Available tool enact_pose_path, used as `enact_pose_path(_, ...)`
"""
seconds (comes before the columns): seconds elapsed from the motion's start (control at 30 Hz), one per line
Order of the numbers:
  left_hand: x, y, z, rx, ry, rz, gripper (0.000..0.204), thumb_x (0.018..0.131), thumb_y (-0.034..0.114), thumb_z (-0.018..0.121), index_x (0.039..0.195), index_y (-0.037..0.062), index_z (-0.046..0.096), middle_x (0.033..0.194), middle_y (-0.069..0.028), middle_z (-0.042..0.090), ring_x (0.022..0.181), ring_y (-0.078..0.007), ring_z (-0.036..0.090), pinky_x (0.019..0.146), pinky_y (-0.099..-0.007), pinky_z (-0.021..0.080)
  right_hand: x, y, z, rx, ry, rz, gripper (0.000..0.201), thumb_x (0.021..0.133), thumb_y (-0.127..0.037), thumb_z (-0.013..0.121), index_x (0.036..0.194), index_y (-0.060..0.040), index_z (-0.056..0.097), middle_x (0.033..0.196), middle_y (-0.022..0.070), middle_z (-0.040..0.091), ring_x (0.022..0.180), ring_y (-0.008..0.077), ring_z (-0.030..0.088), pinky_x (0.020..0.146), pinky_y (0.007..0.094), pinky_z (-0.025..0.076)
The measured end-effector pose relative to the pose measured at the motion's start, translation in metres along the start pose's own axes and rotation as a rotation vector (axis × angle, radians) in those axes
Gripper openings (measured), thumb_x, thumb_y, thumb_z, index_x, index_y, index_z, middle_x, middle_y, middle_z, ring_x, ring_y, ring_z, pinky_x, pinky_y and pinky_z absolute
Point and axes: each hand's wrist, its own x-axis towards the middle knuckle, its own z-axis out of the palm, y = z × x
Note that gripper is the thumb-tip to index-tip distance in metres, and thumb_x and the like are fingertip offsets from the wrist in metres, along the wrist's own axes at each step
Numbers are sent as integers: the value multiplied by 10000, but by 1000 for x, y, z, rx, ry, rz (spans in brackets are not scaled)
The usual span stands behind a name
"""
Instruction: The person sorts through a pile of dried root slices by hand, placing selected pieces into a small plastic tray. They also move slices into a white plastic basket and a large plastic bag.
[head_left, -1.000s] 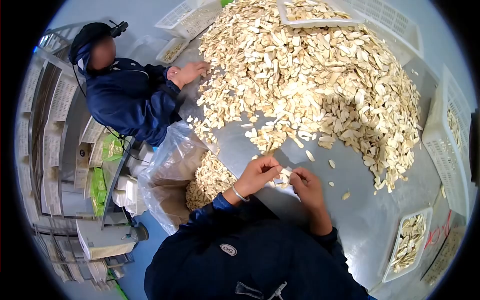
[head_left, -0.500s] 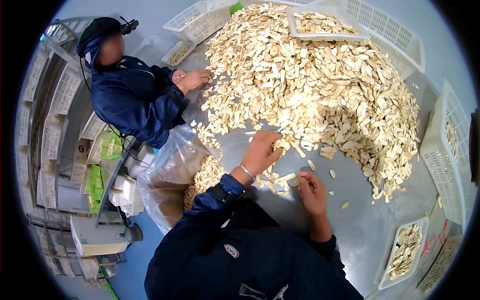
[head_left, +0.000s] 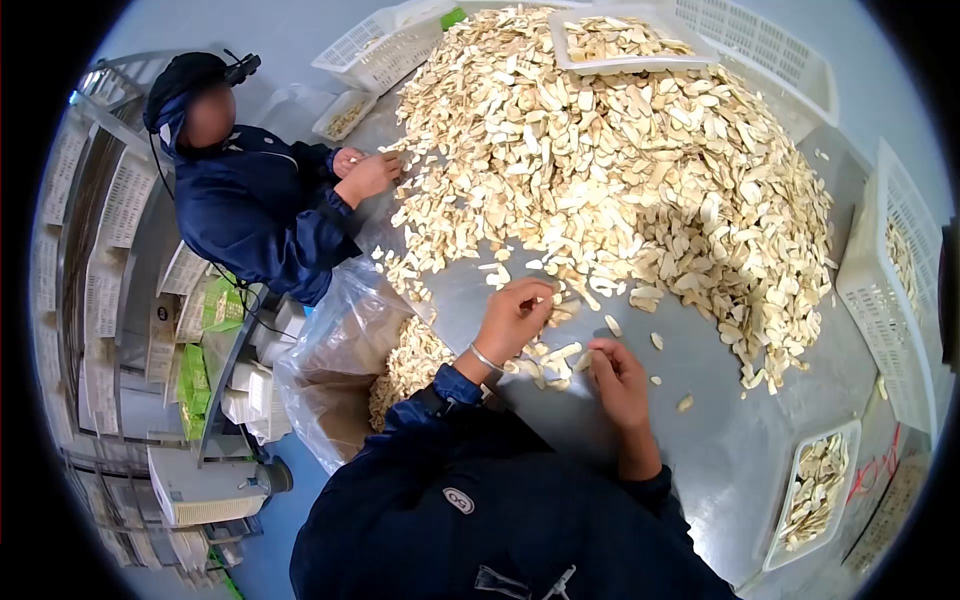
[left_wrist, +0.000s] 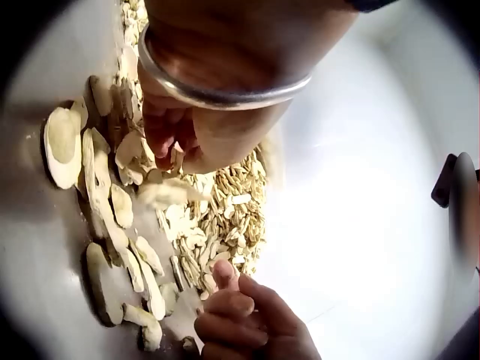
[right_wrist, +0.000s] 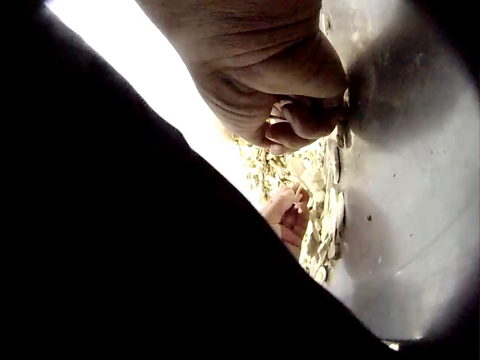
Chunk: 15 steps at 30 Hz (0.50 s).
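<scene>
Pale dried slices with tan edges form a large heap [head_left: 600, 150] on the metal table [head_left: 700, 440]. My left hand [head_left: 512, 322], with a bangle at the wrist, is low at the heap's near edge, fingers bent. In the left wrist view a blurred slice [left_wrist: 169, 191] shows right at its fingertips, pinched there. A few loose slices [head_left: 545, 365] lie between my hands. My right hand [head_left: 620, 385] stays just right of them, fingers curled, thumb against the index finger. In the right wrist view a pale bit of slice [right_wrist: 280, 110] shows between its fingers.
A plastic-lined bag of slices [head_left: 410, 365] stands left of my body. White trays stand at right [head_left: 815, 495] and atop the heap [head_left: 630, 45]; a perforated basket [head_left: 880, 310] is at the right edge. Another person [head_left: 260, 190] handles slices across the left side.
My hands were together over a slice, then separated. The left hand reached forward to the heap and has drawn back a little. The right hand has moved little since separating.
</scene>
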Motion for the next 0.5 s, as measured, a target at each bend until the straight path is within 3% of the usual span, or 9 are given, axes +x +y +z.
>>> enact_pose_path(0.2, -3, 21, -3, -24, -10, -22, 27, 905, 11, 646, 926, 10, 662, 834, -60, 643, 698, -103, 625, 607, -245, 482, 2, 5, 0, -15, 16, -27, 185, 1018, -127, 583, 1147, -20, 662, 814, -59, 578, 723, 17, 500, 657, 188, 418)
enact_pose_path(0.3, 2, 17, -11, 115, -58, -25, 16, 931, 11, 630, 941, 9, 643, 917, -42, 624, 735, -79, 576, 637, -236, 461, 1, 5, 0, -21, 25, -16, 182, 1013, -120, 584, 1144, -24, 666, 817, -57, 585, 731, 17, 506, 661, 190, 421)
enact_pose_path(0.4, 7, 12, -15, 271, -118, -31, 82, 903, 73, 686, 942, 32, 627, 873, -55, 595, 704, -102, 574, 616, -252, 455, 1, 4, -1, -41, 29, -15, 180, 1006, -106, 582, 1141, -24, 667, 814, -58, 585, 736, 19, 509, 660, 193, 419)
enact_pose_path(0.5, 6, 18, -4, 384, -131, 48, 173, 835, 150, 740, 876, 53, 604, 757, -103, 556, 670, -291, 581, 573, -389, 474, 0, 3, 0, -27, 25, -30, 181, 1001, -100, 580, 1138, -22, 668, 809, -57, 584, 736, 22, 511, 659, 196, 417)
